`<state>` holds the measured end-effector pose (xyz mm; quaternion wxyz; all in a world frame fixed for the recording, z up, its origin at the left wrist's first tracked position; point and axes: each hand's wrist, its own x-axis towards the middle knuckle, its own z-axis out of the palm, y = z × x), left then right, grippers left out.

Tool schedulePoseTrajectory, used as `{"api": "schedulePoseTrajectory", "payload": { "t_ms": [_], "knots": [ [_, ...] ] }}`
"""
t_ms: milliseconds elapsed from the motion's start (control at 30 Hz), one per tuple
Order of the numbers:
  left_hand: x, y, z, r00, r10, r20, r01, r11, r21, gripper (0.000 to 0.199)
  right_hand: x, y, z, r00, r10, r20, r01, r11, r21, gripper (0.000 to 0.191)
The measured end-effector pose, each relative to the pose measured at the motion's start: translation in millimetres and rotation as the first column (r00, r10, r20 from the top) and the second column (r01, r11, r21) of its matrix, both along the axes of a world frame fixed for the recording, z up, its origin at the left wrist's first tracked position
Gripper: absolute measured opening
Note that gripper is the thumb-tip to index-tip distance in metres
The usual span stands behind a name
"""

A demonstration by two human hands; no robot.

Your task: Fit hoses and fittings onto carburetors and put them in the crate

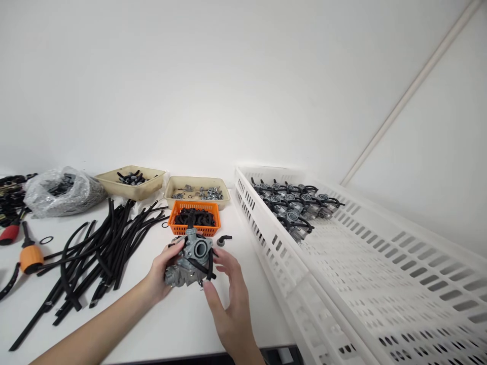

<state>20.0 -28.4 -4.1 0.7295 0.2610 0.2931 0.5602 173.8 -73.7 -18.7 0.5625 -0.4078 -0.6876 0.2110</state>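
Note:
A grey metal carburetor [186, 266] is held up above the white table, its round bore facing me. My left hand [162, 274] is closed around its left side, thumb on top. My right hand [232, 299] cups the right side, with the thumb at the lower end of a short black hose [210, 263] and the fingers curled against the body. A black elbow fitting points up from the carburetor's top. Just beyond, an orange basket [213, 223] holds small black rubber parts. A loose black elbow [224, 239] lies on the table to its right.
A white perforated crate [266, 243] at right holds several carburetors [291, 203]. Black hoses [99, 253] cover the left of the table. Two beige trays [152, 190] and a plastic bag [64, 195] stand at the back; an orange-handled screwdriver [31, 258] lies far left.

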Motion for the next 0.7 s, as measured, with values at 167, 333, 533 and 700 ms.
{"api": "schedulePoseTrajectory", "payload": {
  "t_ms": [167,333,533,700],
  "knots": [
    [2.2,2.3,-5.6,0.995,0.097,-0.037,-0.090,0.983,0.159,0.033,-5.8,2.8,-3.7,0.985,0.051,0.163,-0.038,0.996,-0.083,0.074],
    [1.2,4.4,-6.2,0.994,0.101,-0.044,-0.088,0.966,0.243,0.033,-6.4,5.7,-4.8,0.981,0.049,0.190,-0.029,0.994,-0.108,0.072],
    [0.6,4.7,-10.1,0.994,0.095,-0.055,-0.078,0.963,0.259,0.035,-4.9,8.0,-7.4,0.991,-0.022,0.133,0.033,0.996,-0.086,0.082],
    [1.1,2.6,-11.2,0.996,0.067,-0.052,-0.049,0.955,0.292,0.033,-15.7,7.6,1.5,0.995,-0.039,0.090,0.052,0.988,-0.148,0.086]
  ]
}}
